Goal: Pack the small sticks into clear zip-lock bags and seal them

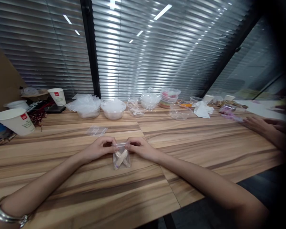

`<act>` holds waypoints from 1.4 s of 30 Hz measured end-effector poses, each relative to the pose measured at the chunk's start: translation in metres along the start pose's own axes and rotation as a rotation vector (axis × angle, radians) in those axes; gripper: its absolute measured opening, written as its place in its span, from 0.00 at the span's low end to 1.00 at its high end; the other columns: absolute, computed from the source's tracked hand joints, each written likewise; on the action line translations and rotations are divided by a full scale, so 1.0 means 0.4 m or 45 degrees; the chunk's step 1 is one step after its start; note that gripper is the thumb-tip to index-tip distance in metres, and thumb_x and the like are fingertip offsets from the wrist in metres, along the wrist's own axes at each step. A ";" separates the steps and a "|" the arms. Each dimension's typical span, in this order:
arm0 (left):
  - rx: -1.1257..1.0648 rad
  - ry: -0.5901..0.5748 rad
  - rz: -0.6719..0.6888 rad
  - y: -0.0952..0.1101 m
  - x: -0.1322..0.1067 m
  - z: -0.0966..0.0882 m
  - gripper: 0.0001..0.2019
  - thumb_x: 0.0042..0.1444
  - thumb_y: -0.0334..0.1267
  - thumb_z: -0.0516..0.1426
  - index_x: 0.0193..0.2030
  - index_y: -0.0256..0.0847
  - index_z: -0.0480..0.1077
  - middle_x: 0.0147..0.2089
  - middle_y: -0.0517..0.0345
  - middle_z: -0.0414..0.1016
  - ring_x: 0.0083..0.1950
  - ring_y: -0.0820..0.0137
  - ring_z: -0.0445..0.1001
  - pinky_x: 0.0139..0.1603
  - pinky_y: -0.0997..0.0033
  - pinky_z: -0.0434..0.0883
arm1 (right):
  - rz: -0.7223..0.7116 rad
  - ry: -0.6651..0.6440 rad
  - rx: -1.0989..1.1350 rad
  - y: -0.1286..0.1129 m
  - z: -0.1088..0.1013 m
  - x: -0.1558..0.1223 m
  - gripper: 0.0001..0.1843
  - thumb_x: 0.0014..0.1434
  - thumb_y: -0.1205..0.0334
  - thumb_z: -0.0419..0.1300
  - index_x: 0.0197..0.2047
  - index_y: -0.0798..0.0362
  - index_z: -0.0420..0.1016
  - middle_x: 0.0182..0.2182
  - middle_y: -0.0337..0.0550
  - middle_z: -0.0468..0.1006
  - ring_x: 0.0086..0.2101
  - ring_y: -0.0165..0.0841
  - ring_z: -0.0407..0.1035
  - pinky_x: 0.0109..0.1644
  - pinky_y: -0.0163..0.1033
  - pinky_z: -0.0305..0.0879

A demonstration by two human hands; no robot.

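Note:
A small clear zip bag (122,158) rests on the wooden table, its top edge raised between my hands. Inside it are pale, stick-like pieces (121,158) crossed in an X, with a hint of purple at the lower left; their exact kind is unclear. My left hand (102,147) pinches the bag's upper left corner between thumb and fingers. At the upper right corner, my right hand (138,147) pinches it the same way. Just beyond my left hand, another flat clear zip bag (96,130) lies on the table.
Along the back stand a bowl with clear bags (87,107), a lidded white bowl (113,109), stacked clear containers (169,97) and a crumpled tissue (203,109). Paper cups (16,122) are at left. Another person's hands (262,125) are at right, near purple wrapping (228,115).

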State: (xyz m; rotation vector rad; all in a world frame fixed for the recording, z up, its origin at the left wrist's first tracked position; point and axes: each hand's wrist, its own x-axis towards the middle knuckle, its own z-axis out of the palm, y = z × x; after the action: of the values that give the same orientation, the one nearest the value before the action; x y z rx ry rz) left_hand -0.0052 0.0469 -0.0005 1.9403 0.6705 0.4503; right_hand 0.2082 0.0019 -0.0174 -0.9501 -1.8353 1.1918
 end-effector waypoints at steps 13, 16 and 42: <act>0.029 -0.003 -0.027 -0.007 0.005 0.001 0.13 0.55 0.45 0.54 0.29 0.37 0.68 0.28 0.63 0.67 0.32 0.73 0.64 0.33 0.75 0.62 | 0.057 0.031 -0.025 0.005 0.000 0.001 0.09 0.58 0.61 0.54 0.29 0.56 0.71 0.25 0.37 0.68 0.28 0.28 0.61 0.33 0.32 0.57; 0.031 -0.011 -0.028 -0.005 0.005 0.001 0.13 0.55 0.45 0.54 0.30 0.37 0.68 0.28 0.62 0.67 0.32 0.73 0.64 0.34 0.75 0.62 | 0.062 0.025 -0.061 0.007 -0.002 -0.001 0.09 0.58 0.62 0.53 0.29 0.56 0.70 0.25 0.37 0.68 0.28 0.28 0.61 0.33 0.32 0.57; -0.311 0.390 -0.001 -0.017 0.007 0.008 0.12 0.54 0.41 0.56 0.43 0.42 0.61 0.37 0.59 0.71 0.39 0.70 0.70 0.38 0.73 0.66 | 0.019 -0.017 0.162 0.004 0.006 0.003 0.11 0.57 0.56 0.56 0.40 0.53 0.70 0.34 0.40 0.70 0.35 0.29 0.64 0.41 0.35 0.60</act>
State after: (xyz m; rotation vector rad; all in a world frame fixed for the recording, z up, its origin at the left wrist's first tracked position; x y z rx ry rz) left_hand -0.0029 0.0488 -0.0080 1.6557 0.7720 0.8018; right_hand 0.2056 0.0025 -0.0192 -0.8878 -1.7426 1.3105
